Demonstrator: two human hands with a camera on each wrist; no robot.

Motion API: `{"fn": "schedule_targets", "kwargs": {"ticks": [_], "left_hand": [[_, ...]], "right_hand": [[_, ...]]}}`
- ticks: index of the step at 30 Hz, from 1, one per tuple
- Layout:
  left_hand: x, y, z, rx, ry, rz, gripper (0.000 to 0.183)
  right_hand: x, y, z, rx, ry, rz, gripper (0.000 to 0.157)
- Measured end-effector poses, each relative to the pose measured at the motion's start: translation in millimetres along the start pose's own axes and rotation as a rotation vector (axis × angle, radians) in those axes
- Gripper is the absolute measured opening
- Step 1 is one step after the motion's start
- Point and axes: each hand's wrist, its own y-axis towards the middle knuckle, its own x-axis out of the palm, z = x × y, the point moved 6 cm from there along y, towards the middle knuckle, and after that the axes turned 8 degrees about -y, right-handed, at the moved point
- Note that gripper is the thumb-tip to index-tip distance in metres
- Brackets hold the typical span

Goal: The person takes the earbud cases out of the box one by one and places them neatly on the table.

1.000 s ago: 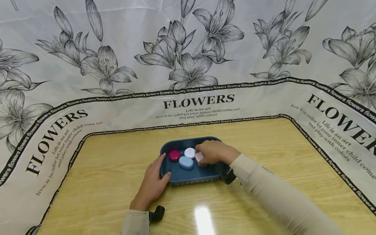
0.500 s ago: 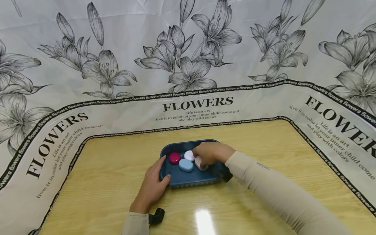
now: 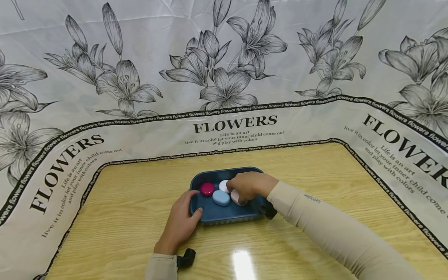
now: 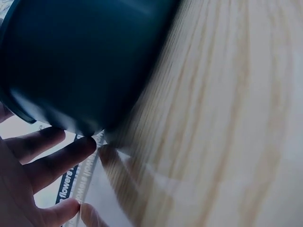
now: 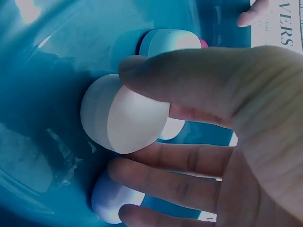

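Note:
A dark blue tray [image 3: 227,214] holds several smooth, rounded, soap-like pieces. Inside it are a deep pink piece [image 3: 207,189], a light blue oval piece [image 3: 221,198] and a white piece [image 3: 224,186]. My right hand [image 3: 250,185] reaches in from the right, and its thumb and finger pinch a pale pink piece [image 5: 137,118]. Beside those fingers lies a bluish-purple piece [image 5: 113,196], hidden by the hand in the head view. My left hand [image 3: 180,217] rests at the tray's left end, thumb at the near rim; in the left wrist view, its extended fingers [image 4: 66,158] touch the outer wall.
The tray stands on a wood-grain table [image 3: 140,194]. A white cloth printed with flowers and lettering [image 3: 234,124] borders the table at the back and both sides. Black wrist mounts [image 3: 186,257] sit on both sleeves.
My right hand has moved slightly left and lower in the tray with the pale pink piece, which lies flatter than a second ago. The left hand stays at the tray's end.

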Motion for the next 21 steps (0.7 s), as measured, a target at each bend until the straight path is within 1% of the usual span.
{"fn": "schedule_targets", "kwargs": {"ticks": [3,5,7,9,12,14,15,17,21], "left_hand": [[-0.3,0.0,0.6,0.028,-0.003,0.011,0.038],[-1.0,-0.2,1.0,0.036,-0.009,0.015,0.036],[-1.6,0.0,1.1,0.044,-0.011,0.016,0.037],[-2.1,0.5,0.4,0.039,-0.012,0.014,0.041],[-2.1,1.3,-1.3,0.018,-0.017,0.006,0.046],[-0.9,-2.6,-4.1,-0.009,-0.019,-0.009,0.047],[-0.4,-3.4,-4.5,-0.011,-0.02,-0.016,0.048],[0.5,-2.4,-4.3,-0.002,-0.022,-0.027,0.048],[-2.7,-1.0,-2.1,0.025,-0.023,-0.025,0.047]], "right_hand": [[-0.1,-0.2,-1.5,-0.002,-0.023,0.0,0.042],[-0.4,-0.5,-3.0,0.0,-0.035,0.0,0.043],[-0.8,-0.9,-4.3,0.001,-0.05,0.001,0.044],[-1.6,-1.9,-5.4,0.002,-0.057,0.004,0.045],[-2.0,-3.6,-6.9,-0.015,-0.057,0.001,0.046],[2.1,-4.7,-9.9,-0.039,-0.051,-0.008,0.044],[3.3,-5.2,-10.4,-0.047,-0.051,-0.014,0.044],[3.2,-6.0,-9.7,-0.049,-0.061,-0.02,0.043],[1.7,-4.1,-10.7,-0.049,-0.074,-0.018,0.04]]}}
